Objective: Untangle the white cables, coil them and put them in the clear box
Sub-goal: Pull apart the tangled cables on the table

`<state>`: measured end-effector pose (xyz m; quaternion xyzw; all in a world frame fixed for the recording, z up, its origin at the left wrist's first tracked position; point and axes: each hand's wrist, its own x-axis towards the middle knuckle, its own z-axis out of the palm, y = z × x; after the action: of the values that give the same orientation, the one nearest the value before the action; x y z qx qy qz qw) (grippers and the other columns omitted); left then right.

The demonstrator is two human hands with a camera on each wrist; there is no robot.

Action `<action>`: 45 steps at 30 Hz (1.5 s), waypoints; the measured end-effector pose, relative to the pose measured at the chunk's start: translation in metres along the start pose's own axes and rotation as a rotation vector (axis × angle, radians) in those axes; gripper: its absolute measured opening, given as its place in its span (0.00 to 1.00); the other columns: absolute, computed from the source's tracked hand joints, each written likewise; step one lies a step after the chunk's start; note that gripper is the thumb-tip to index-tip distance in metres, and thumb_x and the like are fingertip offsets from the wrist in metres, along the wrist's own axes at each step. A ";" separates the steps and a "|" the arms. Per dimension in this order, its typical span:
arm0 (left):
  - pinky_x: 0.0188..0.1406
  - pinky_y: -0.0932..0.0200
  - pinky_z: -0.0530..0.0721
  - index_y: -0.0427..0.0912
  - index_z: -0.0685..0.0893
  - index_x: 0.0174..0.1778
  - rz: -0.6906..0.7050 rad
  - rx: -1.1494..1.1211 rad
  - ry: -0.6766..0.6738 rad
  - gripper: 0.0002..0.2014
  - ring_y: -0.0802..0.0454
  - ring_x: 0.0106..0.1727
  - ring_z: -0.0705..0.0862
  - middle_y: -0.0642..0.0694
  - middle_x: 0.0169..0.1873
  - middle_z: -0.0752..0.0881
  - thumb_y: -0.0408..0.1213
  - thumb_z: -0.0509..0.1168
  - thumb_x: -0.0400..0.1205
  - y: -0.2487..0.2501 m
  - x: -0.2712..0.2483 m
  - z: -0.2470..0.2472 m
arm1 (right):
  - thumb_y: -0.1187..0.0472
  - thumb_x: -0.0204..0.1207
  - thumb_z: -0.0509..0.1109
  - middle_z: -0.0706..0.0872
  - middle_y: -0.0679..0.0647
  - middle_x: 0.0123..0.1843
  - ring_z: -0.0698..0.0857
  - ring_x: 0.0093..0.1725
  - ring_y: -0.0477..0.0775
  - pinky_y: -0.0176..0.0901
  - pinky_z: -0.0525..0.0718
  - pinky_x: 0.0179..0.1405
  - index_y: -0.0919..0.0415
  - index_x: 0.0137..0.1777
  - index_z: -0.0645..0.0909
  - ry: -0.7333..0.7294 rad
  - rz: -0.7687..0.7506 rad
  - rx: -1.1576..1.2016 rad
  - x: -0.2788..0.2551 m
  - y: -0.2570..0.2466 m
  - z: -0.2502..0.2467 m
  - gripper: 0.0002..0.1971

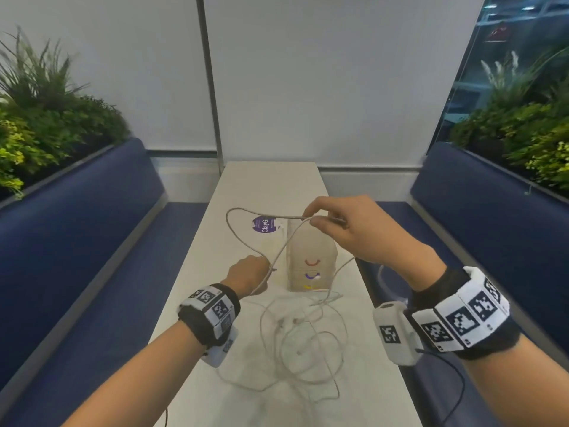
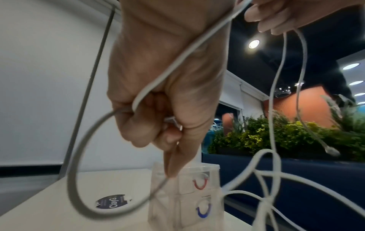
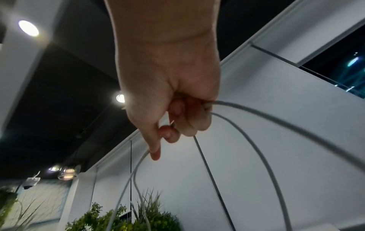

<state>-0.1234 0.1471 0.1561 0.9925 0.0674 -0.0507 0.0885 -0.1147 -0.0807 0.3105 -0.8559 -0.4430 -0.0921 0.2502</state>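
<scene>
A white cable (image 1: 234, 235) arcs in a loop over the table between both hands. My left hand (image 1: 251, 272) grips it low, left of the clear box (image 1: 311, 260); in the left wrist view the left hand (image 2: 158, 118) has its fingers curled round the cable (image 2: 79, 187). My right hand (image 1: 332, 223) is raised above the box and pinches the cable strands; the right wrist view shows the right hand (image 3: 177, 121) with cable strands (image 3: 256, 156) running out of its curled fingers. A tangle of more white cables (image 1: 308, 340) lies on the table near me.
The clear box (image 2: 187, 195) stands upright mid-table with red, blue and yellow marks on its front. A purple round sticker (image 1: 263, 224) lies beyond it. Blue bench seats (image 1: 92, 257) flank the narrow white table (image 1: 271, 180), with planters behind them.
</scene>
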 end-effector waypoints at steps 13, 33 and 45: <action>0.27 0.59 0.61 0.42 0.74 0.35 -0.298 -0.832 0.245 0.10 0.48 0.29 0.63 0.45 0.31 0.70 0.27 0.53 0.80 -0.023 0.000 -0.075 | 0.57 0.86 0.52 0.92 0.54 0.53 0.87 0.57 0.49 0.44 0.81 0.64 0.57 0.59 0.88 -0.629 0.201 0.472 -0.012 0.006 0.029 0.21; 0.22 0.60 0.49 0.45 0.65 0.35 -0.073 -1.134 -0.094 0.10 0.52 0.22 0.53 0.46 0.27 0.58 0.36 0.54 0.84 -0.028 -0.041 -0.102 | 0.59 0.76 0.71 0.89 0.57 0.49 0.85 0.51 0.56 0.39 0.79 0.49 0.63 0.47 0.88 -0.500 0.849 0.128 -0.089 0.166 0.217 0.08; 0.19 0.62 0.50 0.45 0.68 0.45 -0.005 -1.327 -0.029 0.19 0.54 0.25 0.55 0.49 0.29 0.58 0.52 0.70 0.82 0.034 -0.029 -0.064 | 0.59 0.83 0.66 0.89 0.55 0.41 0.88 0.40 0.45 0.29 0.81 0.44 0.56 0.45 0.79 -0.106 0.178 0.593 -0.009 0.039 0.106 0.05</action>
<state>-0.1416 0.1218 0.2275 0.7264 0.0857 -0.0120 0.6819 -0.0949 -0.0519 0.2028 -0.7846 -0.3865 0.1084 0.4726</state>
